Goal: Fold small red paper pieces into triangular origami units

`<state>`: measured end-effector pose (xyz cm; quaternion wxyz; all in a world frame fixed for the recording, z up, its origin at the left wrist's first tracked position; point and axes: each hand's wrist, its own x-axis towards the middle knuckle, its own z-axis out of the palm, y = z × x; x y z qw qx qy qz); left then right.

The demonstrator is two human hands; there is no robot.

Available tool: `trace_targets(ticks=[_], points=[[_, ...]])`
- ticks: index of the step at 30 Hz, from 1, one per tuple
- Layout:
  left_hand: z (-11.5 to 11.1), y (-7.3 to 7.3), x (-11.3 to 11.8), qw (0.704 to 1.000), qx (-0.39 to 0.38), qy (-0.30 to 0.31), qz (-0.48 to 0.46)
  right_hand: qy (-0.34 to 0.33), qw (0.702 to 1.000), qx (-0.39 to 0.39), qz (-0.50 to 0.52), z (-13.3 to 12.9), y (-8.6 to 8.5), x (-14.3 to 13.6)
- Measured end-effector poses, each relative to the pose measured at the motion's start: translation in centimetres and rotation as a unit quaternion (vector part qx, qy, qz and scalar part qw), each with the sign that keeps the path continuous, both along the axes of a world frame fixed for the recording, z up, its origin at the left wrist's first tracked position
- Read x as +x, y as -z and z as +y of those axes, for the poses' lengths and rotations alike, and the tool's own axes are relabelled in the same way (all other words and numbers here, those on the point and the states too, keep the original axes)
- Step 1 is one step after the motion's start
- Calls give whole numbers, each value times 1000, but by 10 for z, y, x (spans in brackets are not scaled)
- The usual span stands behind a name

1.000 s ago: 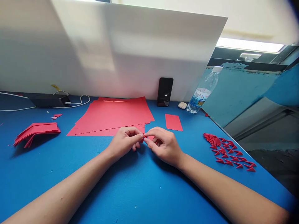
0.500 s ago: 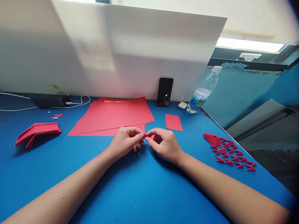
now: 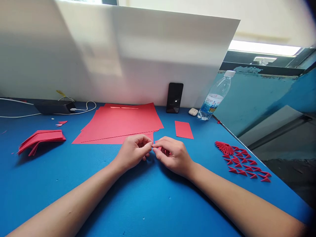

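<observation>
My left hand (image 3: pixel 135 148) and my right hand (image 3: pixel 173 152) meet fingertip to fingertip above the middle of the blue table. Both are closed in a pinch on a small folded piece of red paper (image 3: pixel 153 146), mostly hidden by the fingers. Behind them spreads a stack of large red paper sheets (image 3: pixel 123 120). One small red paper rectangle (image 3: pixel 184 129) lies flat beyond my right hand. Over to the right, small folded red paper triangles (image 3: pixel 242 169) are laid out in rows beside a fanned group of folded pieces (image 3: pixel 225 147).
A bundle of folded red paper strips (image 3: pixel 41 138) stands at left, near paper scraps (image 3: pixel 61 123). Along the white board are a black power adapter (image 3: pixel 54 107) with white cables, a phone (image 3: pixel 174 98), a white earphone case (image 3: pixel 193 112) and a water bottle (image 3: pixel 214 97).
The fingers of my right hand have curled closer to my left fingertips, and less of the red paper piece shows between them. Everything on the table stays in place.
</observation>
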<state>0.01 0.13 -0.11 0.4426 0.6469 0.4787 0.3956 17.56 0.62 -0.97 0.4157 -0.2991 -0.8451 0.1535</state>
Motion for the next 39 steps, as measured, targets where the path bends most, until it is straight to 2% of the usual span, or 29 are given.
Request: trace_targets(ticks=[4, 7, 14, 20, 24, 30, 39], points=[[1, 0, -1, 999, -7, 21, -36, 29, 989, -139, 38, 3, -4, 0], [1, -2, -1, 999, -11, 33, -42, -2, 972, -226, 59, 4, -3, 1], [-1, -3, 0, 999, -11, 20, -30, -49, 948, -299, 98, 2, -7, 0], [-1, 1, 0, 999, 18, 14, -25, -52, 911, -387, 135, 1, -15, -2], [0, -2, -2, 998, 18, 35, -43, -54, 895, -414, 157, 4, -14, -1], [3, -6, -4, 994, -32, 54, -87, -26, 881, -442, 166, 6, -12, -2], [6, 0, -5, 996, -40, 52, -60, -3, 901, -412, 133, 7, -10, -3]])
